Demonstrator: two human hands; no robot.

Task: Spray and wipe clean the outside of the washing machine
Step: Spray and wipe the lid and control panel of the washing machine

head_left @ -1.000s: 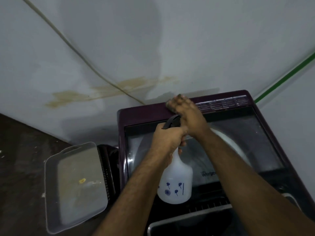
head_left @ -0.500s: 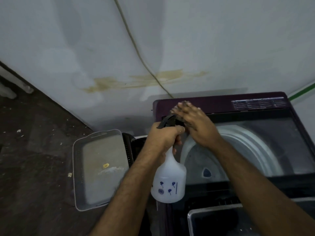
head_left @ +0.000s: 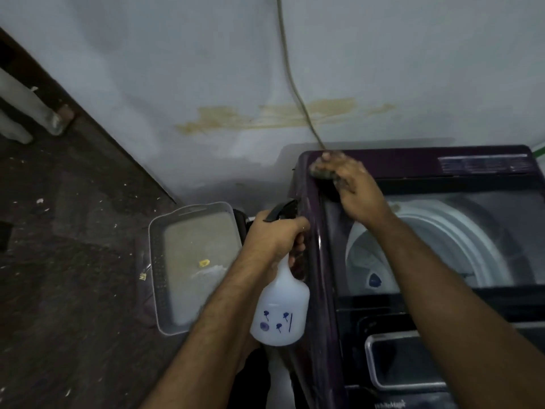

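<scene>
Our right hand (head_left: 351, 184) has slid to the washing machine (head_left: 418, 163) rear-left corner, pressing a half-hidden cloth (head_left: 321, 177).
We grip the spray bottle (head_left: 280, 308) left-handed (head_left: 277, 234); grey tray (head_left: 188, 214) on the floor alongside.

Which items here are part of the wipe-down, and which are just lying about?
In use:
- dark purple top-load washing machine
- translucent white plastic spray bottle, gripped by the left hand
- dark grimy cloth or sponge, pressed on the machine's back left corner by the right hand

Lying about:
- grey plastic tray on the floor
- beige cable on the wall
</scene>
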